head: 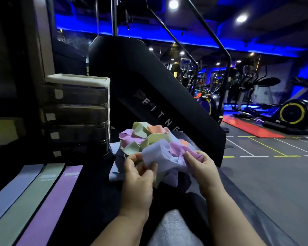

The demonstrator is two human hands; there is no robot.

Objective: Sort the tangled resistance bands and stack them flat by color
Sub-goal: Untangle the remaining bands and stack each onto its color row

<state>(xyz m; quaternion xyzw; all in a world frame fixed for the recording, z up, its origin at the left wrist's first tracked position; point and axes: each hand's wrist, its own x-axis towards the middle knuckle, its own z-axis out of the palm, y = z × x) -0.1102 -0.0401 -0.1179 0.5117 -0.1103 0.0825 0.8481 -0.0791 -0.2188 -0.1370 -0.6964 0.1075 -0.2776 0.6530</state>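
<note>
Stretching beneath blue strip lights, a dark counter [89, 192] carries everything. The gym floor [256, 174], lined in white and yellow, lies to the right of the hands, with exercise machines [292, 112] far beyond. The tangled pile of bands [149, 137] sits just ahead of the hands, backed by a black machine housing [149, 82]. A stack of smoky drawers [76, 110] stands to the pile's left. Well left of the hands, three bands lie flat side by side: flat blue band [16, 189], green band [34, 194], purple band [57, 197]. The left hand [139, 174], fingers curled, pinches one side of a crumpled blue band [158, 155] at the pile's near edge. The right hand [203, 167] grips its other side, fingers also curled over a pink fold [185, 150].
</note>
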